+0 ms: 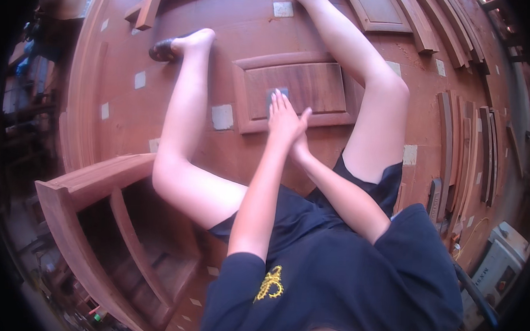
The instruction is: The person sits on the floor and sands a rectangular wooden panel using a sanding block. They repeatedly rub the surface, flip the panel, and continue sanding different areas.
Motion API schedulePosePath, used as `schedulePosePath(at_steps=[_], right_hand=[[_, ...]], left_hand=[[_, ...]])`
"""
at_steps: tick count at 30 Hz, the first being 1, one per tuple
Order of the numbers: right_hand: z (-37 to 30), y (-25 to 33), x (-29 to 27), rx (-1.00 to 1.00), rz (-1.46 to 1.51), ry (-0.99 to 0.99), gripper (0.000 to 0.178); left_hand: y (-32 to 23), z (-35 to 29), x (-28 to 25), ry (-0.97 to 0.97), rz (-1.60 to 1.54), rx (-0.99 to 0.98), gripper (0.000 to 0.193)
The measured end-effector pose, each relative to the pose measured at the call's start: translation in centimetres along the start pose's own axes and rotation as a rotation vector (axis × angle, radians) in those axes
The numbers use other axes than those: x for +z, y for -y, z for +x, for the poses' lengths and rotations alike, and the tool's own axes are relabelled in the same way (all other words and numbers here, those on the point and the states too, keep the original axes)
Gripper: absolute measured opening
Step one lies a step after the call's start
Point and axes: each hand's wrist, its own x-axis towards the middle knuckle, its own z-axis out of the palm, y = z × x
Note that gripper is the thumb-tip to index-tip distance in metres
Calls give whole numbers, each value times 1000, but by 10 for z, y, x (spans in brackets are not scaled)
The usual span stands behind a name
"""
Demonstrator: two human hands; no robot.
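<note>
A framed wooden panel (319, 85), shaped like a cabinet door, lies flat between my legs. Over its near left part my left hand (285, 120) is stretched out, fingers extended and lying flat. My right hand (300, 146) meets it from the right and is mostly covered by it, so its fingers are hidden. Under the fingertips a small grey square (277, 95) shows, perhaps sandpaper; its kind is unclear.
A wooden frame with slats (92, 187), like a piece of furniture, stands at my left. Wooden strips (455, 150) lie at the right, near a light-coloured machine case (500, 264). Another panel (378, 11) rests at the far right. The reddish surface has pale square patches (223, 117).
</note>
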Motion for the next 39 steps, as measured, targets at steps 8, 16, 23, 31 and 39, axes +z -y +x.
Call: schedulePosePath(at_steps=[8,16,23,31,39], right_hand=[[1,-17,-17,-87,40,30,49],[-27,3,-3,-174,-194,-246,29],[-39,-6,-8,50,-450,-219,18],[-40,-24,-14,93,156,-196,32],[-29,-22,-17,425,-96,-44,30]], left_hand=[[-5,-19,13,42,-26,35,86],[-20,-19,15,127,-95,67,82],[-32,8,2,187,28,1,88],[-34,-22,5,197,76,9,93],[1,-40,-27,-14,-184,-144,74]])
